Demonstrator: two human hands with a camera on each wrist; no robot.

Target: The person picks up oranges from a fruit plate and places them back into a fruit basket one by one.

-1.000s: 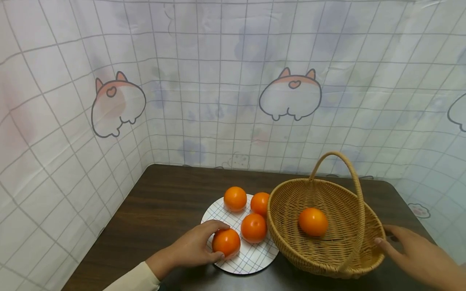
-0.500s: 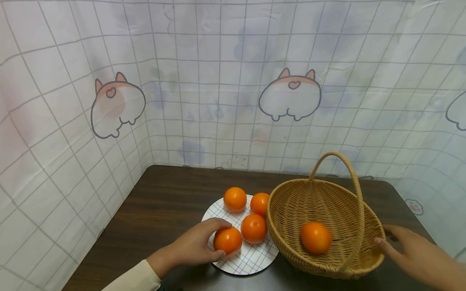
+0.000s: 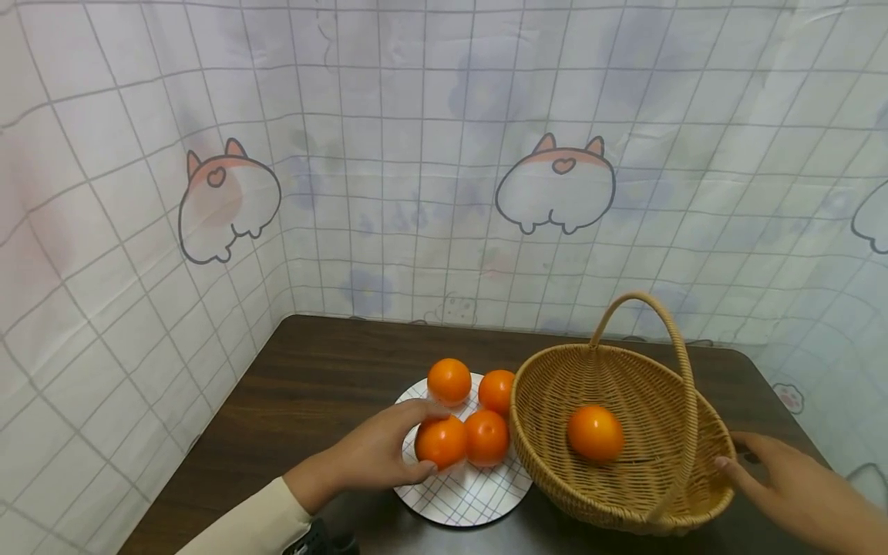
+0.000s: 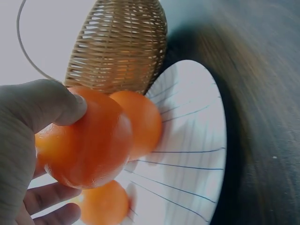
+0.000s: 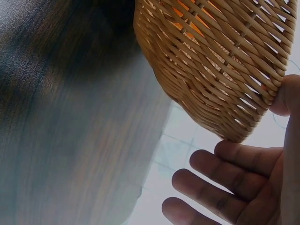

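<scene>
My left hand point(image 3: 378, 451) grips a shiny orange point(image 3: 442, 443) between thumb and fingers, over the round white checked plate point(image 3: 465, 505). In the left wrist view, the thumb presses the top of this orange point(image 4: 96, 145), and other oranges show behind it. On the plate, one orange point(image 3: 487, 438) sits just right of the held one, with two more behind. A wicker basket point(image 3: 659, 432) stands right of the plate, with one orange point(image 3: 595, 434) inside. My right hand point(image 3: 798, 478) pinches the basket's right rim; in the right wrist view its lower fingers are spread below the wickerwork point(image 5: 211, 70).
The basket's tall arched handle point(image 3: 683, 370) rises above its opening. Dark wooden table point(image 3: 312, 370) surface extends left of the plate. A white grid-patterned curtain point(image 3: 416, 193) encloses the table behind and at both sides. Near the left cuff is a black object point(image 3: 312, 539).
My left hand has moved slightly right and away from me, carrying the gripped orange. Inside the basket, the orange has rolled nearer, then partly back. The right hand stays at the rim.
</scene>
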